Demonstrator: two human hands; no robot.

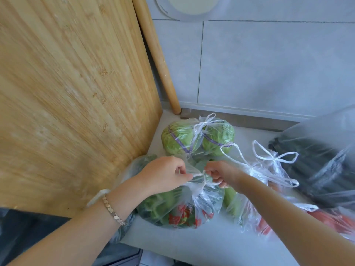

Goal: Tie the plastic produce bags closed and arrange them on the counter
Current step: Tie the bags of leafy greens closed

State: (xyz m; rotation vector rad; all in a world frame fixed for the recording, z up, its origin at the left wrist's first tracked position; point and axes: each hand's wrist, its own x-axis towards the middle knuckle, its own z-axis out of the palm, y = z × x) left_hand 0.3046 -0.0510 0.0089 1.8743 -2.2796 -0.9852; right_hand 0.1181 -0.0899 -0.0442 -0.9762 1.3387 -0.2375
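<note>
A clear plastic bag of leafy greens (178, 210) with red print sits on the pale counter (201, 244) in front of me. My left hand (165, 174) and my right hand (221, 174) each pinch one twisted handle of this bag, pulling them apart over a small knot between the hands. Behind it lies a tied bag of green cabbages (196, 139). To the right stands a tied bag with a bow (269, 169), holding green and orange produce.
A large bamboo cutting board (73, 93) leans upright at the left, with a wooden rolling pin (157, 54) standing beside it against the grey tiled wall. A bag of dark vegetables (317, 169) and a bag of red-orange produce (330, 221) lie at the right.
</note>
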